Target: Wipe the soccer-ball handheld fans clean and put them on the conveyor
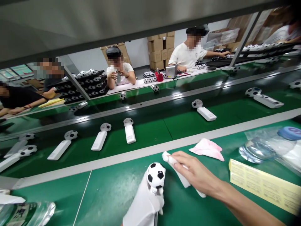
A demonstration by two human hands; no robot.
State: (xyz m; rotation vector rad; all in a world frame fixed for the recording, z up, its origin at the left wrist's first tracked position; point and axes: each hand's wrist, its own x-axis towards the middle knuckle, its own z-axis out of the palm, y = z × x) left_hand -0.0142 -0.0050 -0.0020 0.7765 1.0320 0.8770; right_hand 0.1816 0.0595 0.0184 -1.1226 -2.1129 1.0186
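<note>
My left hand [147, 202], in a white glove, is wrapped round a device whose round head has a black-and-white football pattern [156, 175]. The head sticks up above the fingers, and most of the body is hidden by the glove. To the right, my bare right hand [194, 171] pinches a folded white cloth [181, 175], whose ends hang below the fingers. Cloth and football head are apart. Just beyond my right hand a pink-stained white cloth [208, 149] lies on the green table [108, 191].
Several white devices with football heads, one being [129, 133], lie on the green belt [162, 128]. A yellow label sheet [263, 185] and a plastic bottle [265, 146] are at right; another bottle [30, 213] is at lower left. People sit across the belt.
</note>
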